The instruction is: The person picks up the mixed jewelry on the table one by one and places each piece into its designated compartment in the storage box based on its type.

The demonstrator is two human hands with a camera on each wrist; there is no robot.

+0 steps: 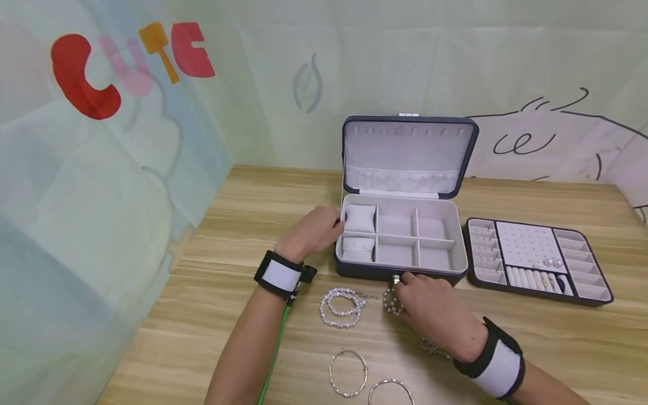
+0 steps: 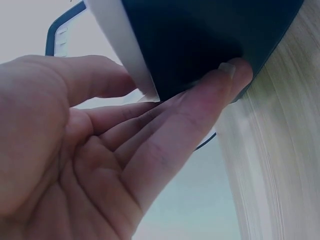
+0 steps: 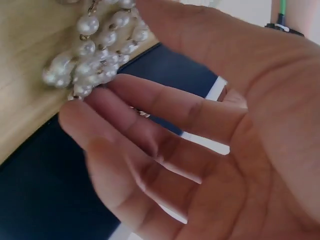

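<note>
An open jewelry box (image 1: pixel 400 270), dark outside and pale inside, stands with its lid (image 1: pixel 405 149) up. My left hand (image 1: pixel 314 230) holds the left wall, thumb at the rim and fingers along the dark outer side (image 2: pixel 190 45). In front of the box, my right hand (image 1: pixel 435 309) pinches a pearl bracelet (image 1: pixel 392 302). Its white beads bunch between thumb and fingers in the right wrist view. On the table just left of that hand lies a coiled pearl necklace (image 1: pixel 340 323). Two cushions (image 1: pixel 360 218) fill the box's left compartments.
To the right lies a divided tray (image 1: pixel 536 289) with rings and pearl earrings (image 1: pixel 553 262). Two bangles (image 1: pixel 347 394) rest near the front of the wooden table (image 1: pixel 228 315). Another chain (image 1: pixel 434 349) lies partly under my right wrist. A printed cloth (image 1: pixel 283 84) hangs behind.
</note>
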